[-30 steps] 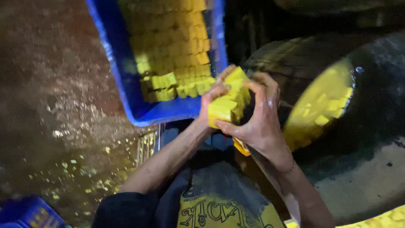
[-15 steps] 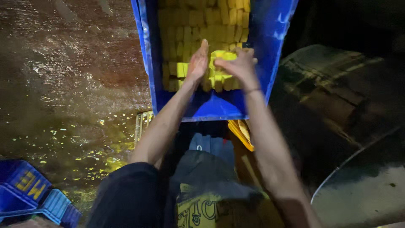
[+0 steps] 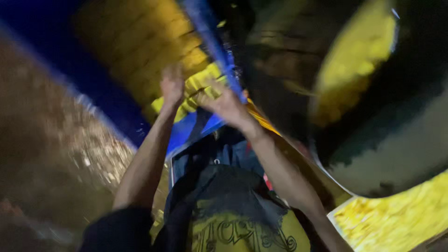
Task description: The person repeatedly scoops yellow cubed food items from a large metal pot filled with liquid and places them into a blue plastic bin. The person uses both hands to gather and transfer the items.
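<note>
The wet brown floor [image 3: 51,154] carries everything here, and it shines in patches with small yellow crumbs scattered on it near the person's left side. A blue plastic crate [image 3: 196,133] full of yellow blocks [image 3: 140,42] stands on this floor, tilted in the strongly blurred view. To the right a big dark round basin [image 3: 410,116] with yellow pieces [image 3: 359,60] inside sits there too, and a flat tray of yellow pieces [image 3: 396,217] is near it.
</note>
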The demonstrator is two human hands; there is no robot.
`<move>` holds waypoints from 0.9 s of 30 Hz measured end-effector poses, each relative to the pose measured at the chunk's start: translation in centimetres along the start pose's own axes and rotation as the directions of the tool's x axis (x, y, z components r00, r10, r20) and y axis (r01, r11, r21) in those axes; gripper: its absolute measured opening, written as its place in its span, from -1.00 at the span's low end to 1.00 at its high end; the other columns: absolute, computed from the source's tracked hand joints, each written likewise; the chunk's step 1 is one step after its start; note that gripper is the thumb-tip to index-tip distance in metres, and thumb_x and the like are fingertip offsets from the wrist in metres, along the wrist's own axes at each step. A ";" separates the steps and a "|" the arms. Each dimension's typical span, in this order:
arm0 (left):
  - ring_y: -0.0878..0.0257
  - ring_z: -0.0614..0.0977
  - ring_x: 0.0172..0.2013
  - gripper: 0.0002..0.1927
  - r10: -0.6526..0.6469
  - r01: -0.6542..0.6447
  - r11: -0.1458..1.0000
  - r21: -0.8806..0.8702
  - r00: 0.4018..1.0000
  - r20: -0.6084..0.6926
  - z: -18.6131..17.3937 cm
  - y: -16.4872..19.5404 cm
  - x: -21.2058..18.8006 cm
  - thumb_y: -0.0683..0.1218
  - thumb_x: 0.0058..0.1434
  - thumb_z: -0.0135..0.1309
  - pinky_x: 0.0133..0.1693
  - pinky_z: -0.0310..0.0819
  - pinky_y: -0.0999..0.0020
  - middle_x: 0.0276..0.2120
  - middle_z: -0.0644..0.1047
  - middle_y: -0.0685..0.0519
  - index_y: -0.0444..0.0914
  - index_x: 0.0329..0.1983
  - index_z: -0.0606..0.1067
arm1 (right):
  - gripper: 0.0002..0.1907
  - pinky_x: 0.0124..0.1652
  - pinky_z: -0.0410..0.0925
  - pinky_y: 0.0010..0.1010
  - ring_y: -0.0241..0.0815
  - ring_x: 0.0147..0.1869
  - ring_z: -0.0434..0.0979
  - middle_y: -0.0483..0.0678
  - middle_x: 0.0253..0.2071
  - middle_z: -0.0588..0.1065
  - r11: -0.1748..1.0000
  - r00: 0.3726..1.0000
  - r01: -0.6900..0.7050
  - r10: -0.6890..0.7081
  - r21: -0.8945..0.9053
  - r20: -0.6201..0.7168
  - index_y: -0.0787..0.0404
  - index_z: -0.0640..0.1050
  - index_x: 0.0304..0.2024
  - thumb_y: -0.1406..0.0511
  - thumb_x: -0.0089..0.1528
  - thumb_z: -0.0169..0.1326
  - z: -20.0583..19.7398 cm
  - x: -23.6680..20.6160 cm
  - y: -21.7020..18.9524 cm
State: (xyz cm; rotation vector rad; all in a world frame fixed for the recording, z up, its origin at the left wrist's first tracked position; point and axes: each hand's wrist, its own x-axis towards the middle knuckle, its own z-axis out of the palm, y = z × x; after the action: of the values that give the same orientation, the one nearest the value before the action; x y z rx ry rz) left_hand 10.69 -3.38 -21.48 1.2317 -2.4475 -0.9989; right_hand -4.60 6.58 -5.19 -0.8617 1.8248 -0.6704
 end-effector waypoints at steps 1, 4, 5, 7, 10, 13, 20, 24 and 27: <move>-0.25 0.26 0.45 -0.43 0.000 -0.044 0.971 -0.234 0.983 -0.184 -1.1 2.2 2.0 0.07 0.42 -0.29 0.48 -0.07 -0.06 0.42 0.32 -0.28 -0.17 0.42 0.40 | -0.31 0.02 0.48 -0.28 -0.03 -0.05 0.57 0.04 0.47 0.35 0.964 0.985 -0.085 0.043 0.251 0.167 0.24 0.37 0.40 0.14 0.27 0.18 -1.9 -3.3 -1.8; -0.20 0.01 0.62 -0.28 -0.337 0.179 0.875 -0.450 0.892 -0.301 -5.1 13.3 7.9 0.11 0.69 0.02 0.60 -0.13 0.01 0.57 -0.08 -0.25 -0.32 0.58 -0.05 | -0.47 0.33 0.36 -0.19 -0.09 0.46 0.40 0.11 0.42 0.36 0.838 0.969 0.087 -0.196 0.539 0.149 0.29 0.40 0.34 0.27 0.35 0.17 -10.3 -13.5 -7.3; 0.06 0.20 0.48 -0.40 -0.119 -0.168 0.706 -0.688 0.930 -0.348 -6.2 18.1 9.0 0.04 0.66 0.03 0.49 0.18 0.17 0.47 0.10 -0.06 -0.12 0.58 0.03 | -0.51 0.35 0.38 -0.15 -0.08 0.49 0.39 0.11 0.45 0.34 0.771 0.956 0.128 -0.263 0.623 0.129 0.28 0.42 0.32 0.30 0.37 0.17 -14.0 -16.0 -8.2; 0.24 0.44 0.11 -0.55 0.257 -0.478 0.524 -0.705 0.878 -0.404 -6.9 28.3 11.3 -0.04 0.56 0.09 0.15 0.45 0.25 0.15 0.34 0.07 -0.01 0.41 0.21 | -0.54 0.35 0.36 -0.20 -0.12 0.38 0.45 0.08 0.30 0.44 0.760 0.942 0.334 -0.252 0.557 -0.221 0.24 0.47 0.26 0.37 0.32 0.20 -20.9 -18.7 -7.6; 0.16 0.51 -0.58 -0.75 0.700 -0.709 0.680 -0.189 0.704 -0.124 -2.4 41.5 15.1 -0.01 0.34 0.28 -0.50 0.31 0.15 -0.48 0.51 0.02 -0.18 -0.08 0.48 | -0.52 -0.04 0.34 -0.27 -0.11 -0.06 0.52 0.13 0.05 0.53 0.905 0.846 0.112 0.129 0.410 -0.517 0.34 0.48 0.28 0.42 0.29 0.19 -29.1 -17.2 1.0; 0.15 0.51 -0.52 -0.74 0.652 -0.700 0.709 -0.084 0.605 0.457 6.0 46.6 17.6 -0.01 0.34 0.26 -0.45 0.32 0.15 -0.43 0.51 0.02 -0.18 -0.05 0.48 | -0.56 -0.04 0.35 -0.24 -0.08 -0.04 0.52 0.12 0.04 0.53 0.959 0.894 -0.283 0.254 -0.027 -0.369 0.30 0.50 0.21 0.38 0.27 0.17 -33.0 -13.1 15.1; 0.13 0.50 -0.39 -0.72 -0.104 -0.631 0.667 0.396 0.447 0.888 17.1 37.7 12.8 -0.01 0.33 0.23 -0.33 0.34 0.14 -0.32 0.51 0.01 -0.19 0.00 0.47 | -0.64 -0.03 0.38 -0.15 0.00 0.00 0.52 0.10 0.01 0.53 0.764 0.957 -0.290 0.226 -0.576 -0.183 0.21 0.53 0.05 0.28 0.20 0.12 -28.5 -10.3 29.7; 0.12 0.50 -0.32 -0.71 -0.161 -0.580 0.720 0.381 0.395 0.904 17.7 34.3 10.9 -0.01 0.33 0.21 -0.26 0.35 0.14 -0.26 0.51 0.00 -0.20 0.03 0.47 | -0.68 -0.02 0.40 -0.11 0.05 0.03 0.52 0.09 -0.01 0.53 0.745 0.989 -0.136 0.069 -0.653 -0.128 0.16 0.54 -0.05 0.22 0.17 0.09 -28.2 -10.4 31.0; 0.11 0.50 -0.26 -0.70 -0.135 -0.510 0.783 0.356 0.419 0.898 17.1 34.1 12.9 -0.01 0.33 0.20 -0.21 0.35 0.14 -0.21 0.51 0.00 -0.20 0.05 0.47 | -0.70 -0.02 0.41 -0.07 0.08 0.04 0.52 0.08 -0.02 0.53 0.747 0.978 0.084 -0.187 -0.659 -0.087 0.12 0.56 -0.12 0.17 0.14 0.07 -32.6 -8.7 31.2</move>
State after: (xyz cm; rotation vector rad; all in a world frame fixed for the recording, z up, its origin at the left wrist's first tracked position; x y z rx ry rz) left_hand -26.70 8.90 -12.89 0.3834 -3.9090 -0.9813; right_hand -40.52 34.45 -11.92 -1.4486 2.1868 -0.1560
